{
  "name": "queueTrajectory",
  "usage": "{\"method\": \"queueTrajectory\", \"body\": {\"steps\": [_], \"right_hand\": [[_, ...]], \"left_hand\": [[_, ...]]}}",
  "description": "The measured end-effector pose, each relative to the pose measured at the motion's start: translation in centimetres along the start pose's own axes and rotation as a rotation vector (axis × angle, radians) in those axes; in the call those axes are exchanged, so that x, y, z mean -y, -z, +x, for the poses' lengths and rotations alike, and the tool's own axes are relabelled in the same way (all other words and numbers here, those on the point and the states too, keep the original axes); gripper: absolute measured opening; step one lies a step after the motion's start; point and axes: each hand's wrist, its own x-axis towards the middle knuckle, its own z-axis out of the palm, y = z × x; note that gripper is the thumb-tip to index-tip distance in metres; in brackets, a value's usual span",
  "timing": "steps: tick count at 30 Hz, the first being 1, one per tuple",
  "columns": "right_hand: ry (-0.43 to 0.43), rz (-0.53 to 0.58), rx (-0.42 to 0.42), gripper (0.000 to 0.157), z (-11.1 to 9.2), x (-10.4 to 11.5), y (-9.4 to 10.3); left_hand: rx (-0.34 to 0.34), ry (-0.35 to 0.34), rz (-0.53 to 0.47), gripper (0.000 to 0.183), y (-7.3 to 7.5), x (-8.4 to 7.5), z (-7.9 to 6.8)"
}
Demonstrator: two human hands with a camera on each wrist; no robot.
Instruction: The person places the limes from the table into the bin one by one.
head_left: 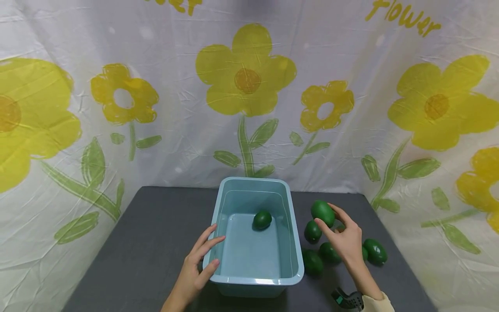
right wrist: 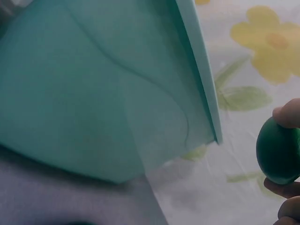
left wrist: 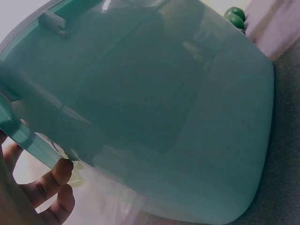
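1. On a dark grey table (head_left: 171, 225), slightly right of centre, stands a pale blue, deep bin (head_left: 253, 281); one green fruit (head_left: 262, 220) lies on its floor, nearer the far right corner.
2. My right hand (head_left: 347, 240) pinches another fruit (head_left: 321, 211) between thumb and fingers, beyond the bin's right rim. Around and below this hand is a group of loose fruits (head_left: 313, 262), some partly hidden by it.
3. My left hand (head_left: 199, 264) rests on the bin's left rim, fingers spread apart, tips reaching over the edge; how firmly it presses, I cannot tell.
4. Only the head view shows the inside of the bin. The left wrist view gives its outer wall instead, with a notched tab (left wrist: 54, 22) under the rim and two green fruits far off past its side.
5. From the right wrist, the pinched fruit appears against the white cloth (head_left: 179, 143) with yellow flowers, apart from the bin's lip; one finger shows above it and others below. That view also shows the bin's wall curving down to the table.
6. Edges: the bin's far end sits near the table's back edge, where the cloth rises. Grey surface stretches wide from the bin's left wall to the table's left edge.
7. On the right, room is tighter: the nearest loose fruit is just beside the bin's wall, touching or not I cannot tell. Inside, bare floor spreads left of the lone fruit and towards me.
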Motion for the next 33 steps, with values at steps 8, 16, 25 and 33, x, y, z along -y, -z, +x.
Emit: {"method": "queueTrajectory", "body": {"steps": [8, 16, 25, 33], "right_hand": [[0.064, 0.073, 0.043, 0.054, 1.1, 1.8, -2.3], [0.078, 0.101, 0.083, 0.055, 1.8, 2.9, -4.1], [0.117, 0.110, 0.104, 0.051, 2.0, 3.5, -4.8], [0.152, 0.059, 0.134, 0.060, 2.4, 3.9, -5.0]], "left_hand": [[0.029, 0.018, -0.006, 0.049, 0.0, 0.2, -0.2], [0.007, -0.025, -0.012, 0.049, 0.1, 0.2, 0.0], [0.031, 0.025, 0.031, 0.049, 0.1, 0.4, 0.0], [0.039, 0.026, 0.042, 0.048, 0.2, 0.5, -0.1]]}}
